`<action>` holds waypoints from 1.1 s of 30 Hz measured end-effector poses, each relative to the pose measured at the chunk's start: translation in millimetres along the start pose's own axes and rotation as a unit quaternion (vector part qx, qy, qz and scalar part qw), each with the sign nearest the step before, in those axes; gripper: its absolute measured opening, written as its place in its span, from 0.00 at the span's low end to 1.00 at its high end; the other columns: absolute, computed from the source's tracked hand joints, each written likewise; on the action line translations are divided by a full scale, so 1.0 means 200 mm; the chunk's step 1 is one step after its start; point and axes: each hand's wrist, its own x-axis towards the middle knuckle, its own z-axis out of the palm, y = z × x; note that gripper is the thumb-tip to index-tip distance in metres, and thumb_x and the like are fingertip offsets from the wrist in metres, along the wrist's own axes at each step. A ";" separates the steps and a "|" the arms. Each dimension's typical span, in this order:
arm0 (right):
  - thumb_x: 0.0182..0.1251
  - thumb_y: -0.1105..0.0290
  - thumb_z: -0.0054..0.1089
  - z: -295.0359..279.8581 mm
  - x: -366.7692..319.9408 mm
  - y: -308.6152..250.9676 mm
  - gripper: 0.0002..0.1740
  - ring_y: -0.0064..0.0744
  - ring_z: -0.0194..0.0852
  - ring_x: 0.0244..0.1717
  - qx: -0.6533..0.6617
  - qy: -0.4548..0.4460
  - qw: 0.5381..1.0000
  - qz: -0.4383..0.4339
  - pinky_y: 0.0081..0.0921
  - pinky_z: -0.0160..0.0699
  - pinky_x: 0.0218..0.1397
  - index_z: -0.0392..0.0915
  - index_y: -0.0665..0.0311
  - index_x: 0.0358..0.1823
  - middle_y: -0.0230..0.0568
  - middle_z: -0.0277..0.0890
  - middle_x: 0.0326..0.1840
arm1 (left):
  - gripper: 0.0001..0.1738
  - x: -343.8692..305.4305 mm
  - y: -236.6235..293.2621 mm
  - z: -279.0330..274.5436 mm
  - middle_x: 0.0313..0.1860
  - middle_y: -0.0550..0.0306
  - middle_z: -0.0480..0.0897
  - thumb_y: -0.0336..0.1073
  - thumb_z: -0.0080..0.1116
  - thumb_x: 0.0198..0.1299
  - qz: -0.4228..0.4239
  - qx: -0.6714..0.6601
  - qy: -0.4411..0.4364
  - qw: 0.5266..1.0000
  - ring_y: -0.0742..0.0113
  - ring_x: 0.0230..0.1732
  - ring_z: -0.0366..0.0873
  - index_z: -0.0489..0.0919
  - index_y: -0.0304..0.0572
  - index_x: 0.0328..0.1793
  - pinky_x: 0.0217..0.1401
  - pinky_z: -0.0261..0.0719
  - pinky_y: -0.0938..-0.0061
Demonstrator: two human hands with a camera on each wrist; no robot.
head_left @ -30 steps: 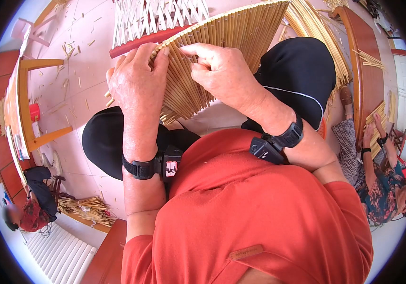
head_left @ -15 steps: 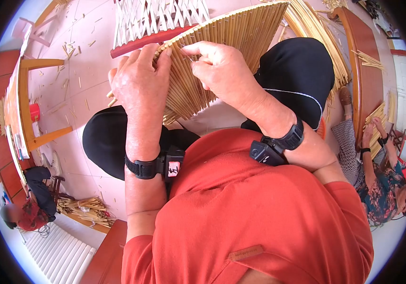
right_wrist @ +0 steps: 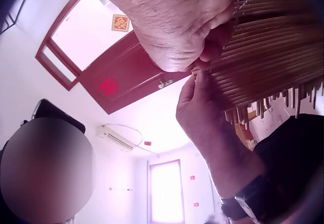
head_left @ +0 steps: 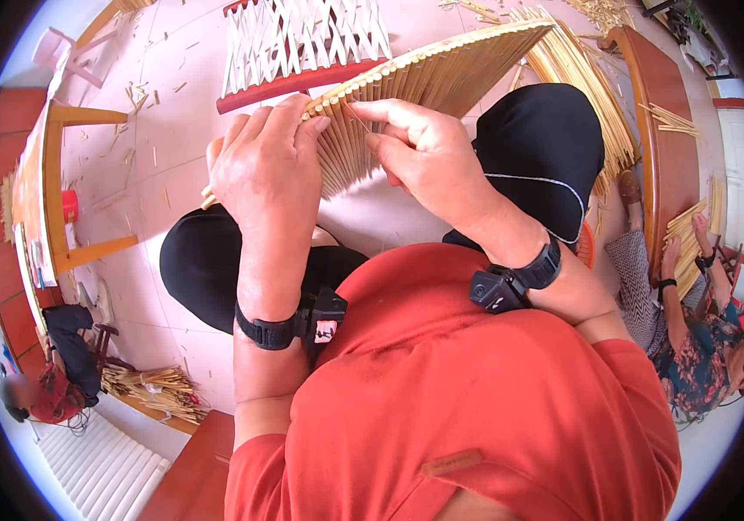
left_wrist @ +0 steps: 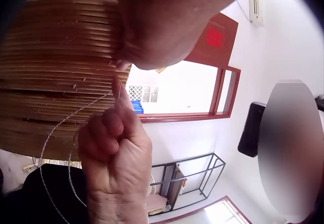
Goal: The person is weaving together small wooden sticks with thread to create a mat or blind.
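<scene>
Over the knees, a panel of reed stalks [head_left: 450, 69] stands with its stalks side by side and their cut ends along the top edge. The left hand [head_left: 269, 165] grips its near-left corner, thumb on the near face close under the edge. Just to the right, the right hand [head_left: 428, 152] has its index finger extended to the stalks and pinches a fine thread [head_left: 358, 118] near the edge. In the left wrist view, a pale twisted thread [left_wrist: 48, 140] loops down from the right fingertips past the panel's face.
A red-based rack with white crossed slats [head_left: 302, 52] stands ahead. Loose stalks [head_left: 593, 104] lie beside the right knee, near a brown wooden bench [head_left: 663, 156]. A wooden table [head_left: 90, 115] is on the left. Two other people sit at either side.
The panel has tipped, so more stalk ends and less of its face show. Both hands sit slightly lower and further right in the head view, still at the same edge.
</scene>
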 end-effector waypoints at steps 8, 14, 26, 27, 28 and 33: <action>0.70 0.71 0.53 -0.11 -0.17 0.09 0.10 0.12 0.57 0.14 0.133 -0.037 0.974 0.179 0.12 0.55 0.17 0.80 0.66 0.47 0.26 0.66 0.17 | 0.14 -0.17 0.13 -0.08 0.34 0.56 0.83 0.33 0.65 0.53 0.005 -0.037 -0.096 0.995 0.55 0.38 0.79 0.82 0.44 0.47 0.43 0.78 0.63; 0.72 0.71 0.53 -0.20 -0.29 0.26 0.10 0.13 0.59 0.16 0.163 -0.033 0.967 0.191 0.13 0.56 0.17 0.80 0.69 0.47 0.26 0.67 0.18 | 0.14 -0.20 0.25 -0.08 0.33 0.56 0.80 0.35 0.65 0.53 0.035 -0.013 -0.200 0.979 0.56 0.38 0.78 0.80 0.41 0.45 0.40 0.77 0.64; 0.70 0.73 0.55 -0.17 -0.25 0.33 0.07 0.13 0.57 0.17 0.199 0.003 0.968 0.152 0.13 0.55 0.18 0.80 0.69 0.41 0.26 0.68 0.21 | 0.08 -0.17 0.26 0.01 0.30 0.58 0.76 0.37 0.62 0.54 0.044 0.001 -0.195 0.980 0.59 0.38 0.77 0.75 0.44 0.34 0.39 0.75 0.65; 0.70 0.71 0.56 -0.16 -0.25 0.33 0.08 0.12 0.56 0.17 0.205 0.009 0.968 0.146 0.12 0.55 0.19 0.81 0.66 0.41 0.24 0.67 0.19 | 0.08 -0.17 0.26 0.01 0.30 0.58 0.77 0.36 0.62 0.54 0.045 -0.005 -0.190 0.981 0.59 0.38 0.77 0.75 0.44 0.34 0.39 0.75 0.64; 0.71 0.69 0.56 -0.16 -0.25 0.32 0.08 0.10 0.56 0.17 0.211 0.016 0.967 0.140 0.11 0.55 0.19 0.82 0.64 0.41 0.22 0.66 0.18 | 0.08 -0.17 0.26 0.01 0.30 0.58 0.77 0.36 0.62 0.54 0.046 -0.005 -0.190 0.981 0.59 0.38 0.77 0.75 0.44 0.34 0.39 0.75 0.64; 0.70 0.69 0.57 -0.13 -0.24 0.28 0.08 0.10 0.56 0.17 0.209 0.035 0.966 0.147 0.12 0.56 0.19 0.83 0.64 0.41 0.23 0.67 0.18 | 0.09 -0.15 0.25 0.01 0.28 0.59 0.76 0.37 0.65 0.50 0.052 0.004 -0.164 0.985 0.60 0.34 0.77 0.78 0.45 0.36 0.36 0.77 0.65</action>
